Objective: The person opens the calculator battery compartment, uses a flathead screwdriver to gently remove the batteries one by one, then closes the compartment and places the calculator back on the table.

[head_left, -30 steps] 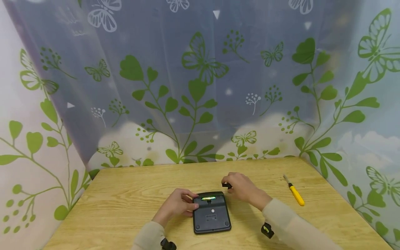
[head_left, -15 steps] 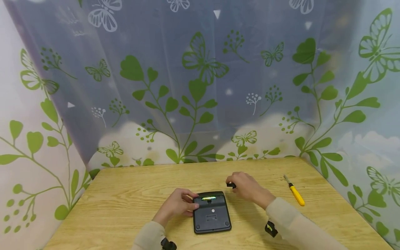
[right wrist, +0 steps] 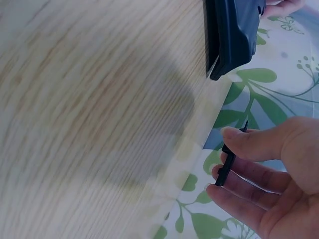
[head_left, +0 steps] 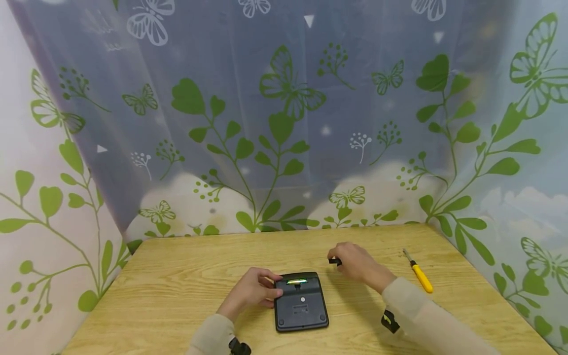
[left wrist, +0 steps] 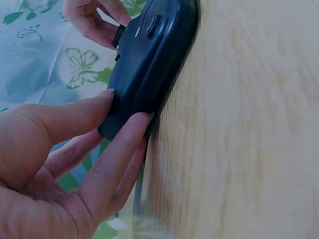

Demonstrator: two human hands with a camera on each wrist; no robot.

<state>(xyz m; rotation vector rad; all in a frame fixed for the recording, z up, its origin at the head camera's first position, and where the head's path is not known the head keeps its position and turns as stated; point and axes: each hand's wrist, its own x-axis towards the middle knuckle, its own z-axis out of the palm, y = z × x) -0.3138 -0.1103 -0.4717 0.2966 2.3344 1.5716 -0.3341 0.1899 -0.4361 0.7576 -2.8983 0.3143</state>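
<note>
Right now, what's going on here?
A person's left hand grips the far left side of a black device on the wooden table. What looks like a battery shows in its open slot. The right hand pinches a small black piece, apart from the device. A yellow-handled tool lies farther right.

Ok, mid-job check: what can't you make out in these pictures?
- Front of the black device: turned down, hidden by its own body in the head view.
- Print on its back: too small in the head view.
- Part of the small black piece: covered by the right hand in the head view.
- Tip shape of the yellow screwdriver: too small in the head view.
</note>
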